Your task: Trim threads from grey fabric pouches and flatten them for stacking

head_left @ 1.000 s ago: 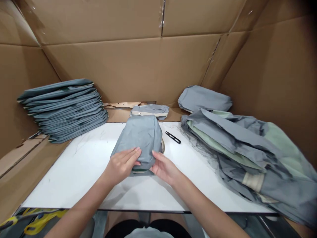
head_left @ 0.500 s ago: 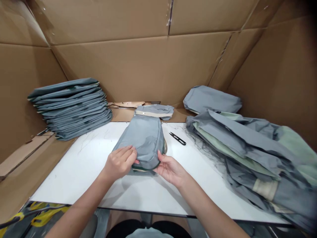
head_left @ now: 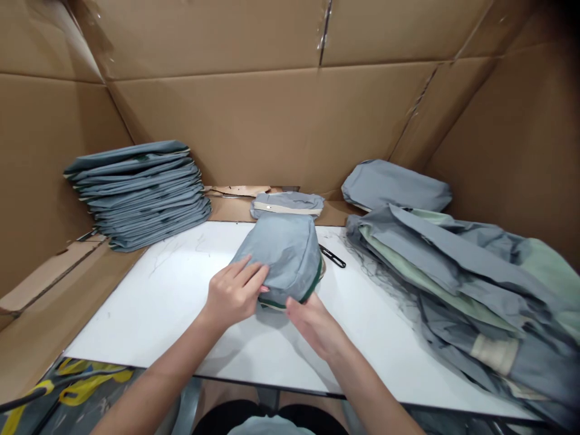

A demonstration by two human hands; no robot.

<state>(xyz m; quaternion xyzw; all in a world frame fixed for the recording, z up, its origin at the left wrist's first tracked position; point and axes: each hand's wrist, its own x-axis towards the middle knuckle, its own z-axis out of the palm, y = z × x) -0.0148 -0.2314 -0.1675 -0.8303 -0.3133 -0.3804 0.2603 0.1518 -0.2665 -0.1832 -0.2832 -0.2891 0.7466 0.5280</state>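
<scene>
While a white rectangular tabletop spreads before the person, a rumpled heap of grey and pale-green fabric covers its right side. A neat stack of folded blue-grey fabric pieces stands at the far left. Near the middle lies a blue-grey fabric pouch with dark-green edging, its near edge pinched by the right hand; the left hand presses its near left side, fingers slightly apart. Black metal thread snips lie just beside it.

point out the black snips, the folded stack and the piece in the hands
black snips point(head_left: 336, 260), head view, handle end
folded stack point(head_left: 145, 196), head view, middle of the front
blue-grey piece point(head_left: 286, 244), head view, upper face
</scene>
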